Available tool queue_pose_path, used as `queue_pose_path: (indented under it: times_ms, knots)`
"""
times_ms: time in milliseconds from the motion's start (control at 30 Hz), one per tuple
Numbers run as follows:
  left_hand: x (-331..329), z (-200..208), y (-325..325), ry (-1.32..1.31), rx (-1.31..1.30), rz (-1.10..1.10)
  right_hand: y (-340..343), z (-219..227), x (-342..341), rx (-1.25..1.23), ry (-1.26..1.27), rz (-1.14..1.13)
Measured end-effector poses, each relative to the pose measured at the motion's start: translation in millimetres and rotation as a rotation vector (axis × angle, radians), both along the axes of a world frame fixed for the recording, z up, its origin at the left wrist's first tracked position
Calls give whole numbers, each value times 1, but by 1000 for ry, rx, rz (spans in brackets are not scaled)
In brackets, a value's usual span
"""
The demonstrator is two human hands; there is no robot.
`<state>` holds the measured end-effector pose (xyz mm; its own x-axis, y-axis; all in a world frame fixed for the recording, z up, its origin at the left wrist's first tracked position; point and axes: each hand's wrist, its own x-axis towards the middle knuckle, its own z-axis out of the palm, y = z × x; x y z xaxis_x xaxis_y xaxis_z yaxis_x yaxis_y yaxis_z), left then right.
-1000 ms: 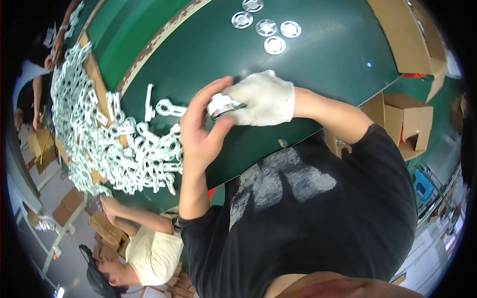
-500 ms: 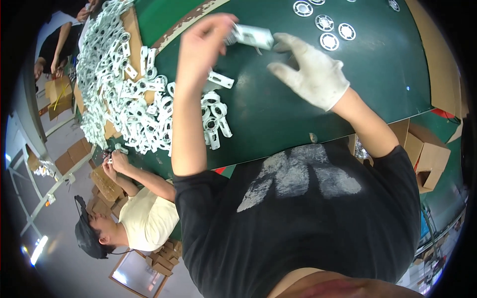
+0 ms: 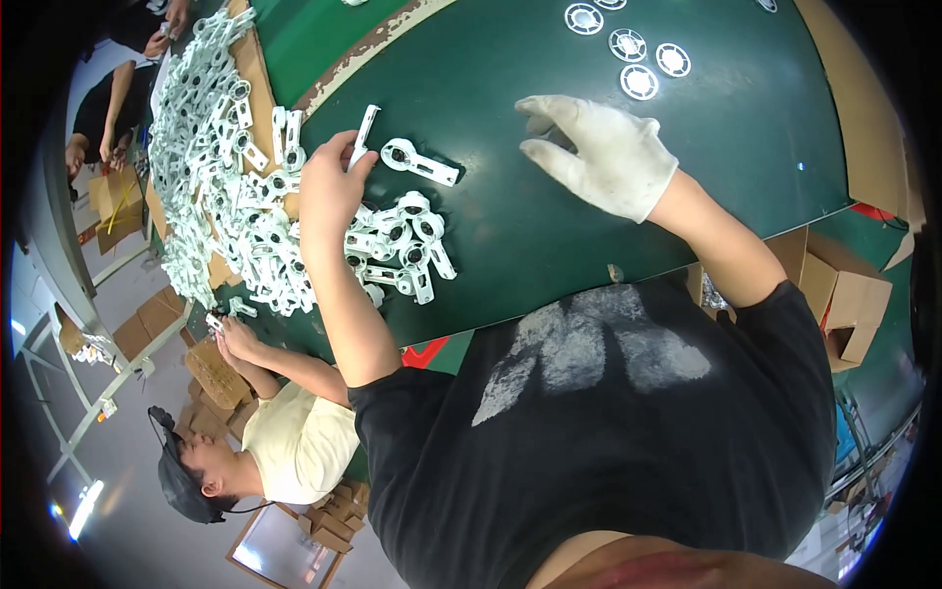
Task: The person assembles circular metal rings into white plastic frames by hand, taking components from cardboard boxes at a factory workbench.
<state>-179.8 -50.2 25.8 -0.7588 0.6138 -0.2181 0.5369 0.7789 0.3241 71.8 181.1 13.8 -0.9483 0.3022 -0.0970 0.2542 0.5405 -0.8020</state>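
- The bare left hand (image 3: 332, 185) pinches a pale bracket (image 3: 366, 132), seen edge-on, over the green tabletop (image 3: 520, 255), beside the bracket heap (image 3: 201, 108).
- The gloved right hand (image 3: 601, 157) hangs well apart, thumb and fingers parted, holding nothing I can see.
- A ring-ended bracket (image 3: 418, 161) lies flat just beside the pinch; I'd give it room, lest the two snag.
- A light grip on the narrow edges seems wisest.

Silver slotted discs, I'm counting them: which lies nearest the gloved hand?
The silver disc lowest in the picture; the others lie farther from the right hand.
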Motion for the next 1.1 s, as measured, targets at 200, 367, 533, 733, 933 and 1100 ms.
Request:
queue_pose_path:
  times_ms: [200,367,533,733,933,1100]
  knots:
    - [27,15,26,151,416,-45,-3,-7,-5,45,152,14]
    - [59,23,36,195,51,-196,6,-15,-4,132,214,-46]
    - [55,6,7,228,-60,-238,5,-12,-7,59,140,-36]
    - [27,4,8,292,21,-132,1,-12,-6,28,108,40]
    - [95,29,92,432,421,-679,18,-4,-6,-1266,-22,122]
    - [98,13,148,421,679,-637,30,3,-8,-1050,116,-201]
